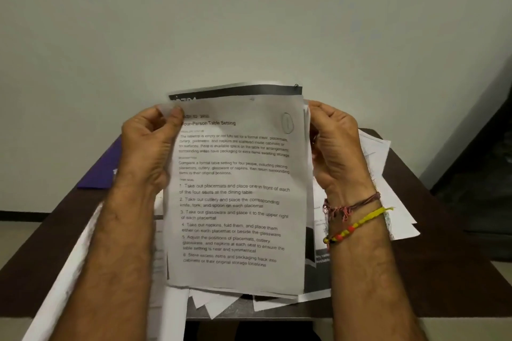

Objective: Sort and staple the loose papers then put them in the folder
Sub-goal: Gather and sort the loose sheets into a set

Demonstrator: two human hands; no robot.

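Observation:
I hold a small stack of printed sheets (235, 196) upright in front of me, above the table. The front page is headed "Four-Person Table Setting" and has a pencilled oval at its top right. A sheet with a black band shows behind its top edge. My left hand (149, 144) pinches the stack's upper left corner, thumb on the front. My right hand (336, 147) grips the right edge near the top. More loose papers (388, 174) lie spread on the table under and to the right of the stack. A purple folder (102, 171) lies at the table's left. No stapler is in view.
The dark brown table (443, 257) is small and stands against a pale wall (249, 22). Its front edge is close to me, with white sheets hanging over it at the lower left (83, 257). A dark object stands on the floor at the right (484, 174).

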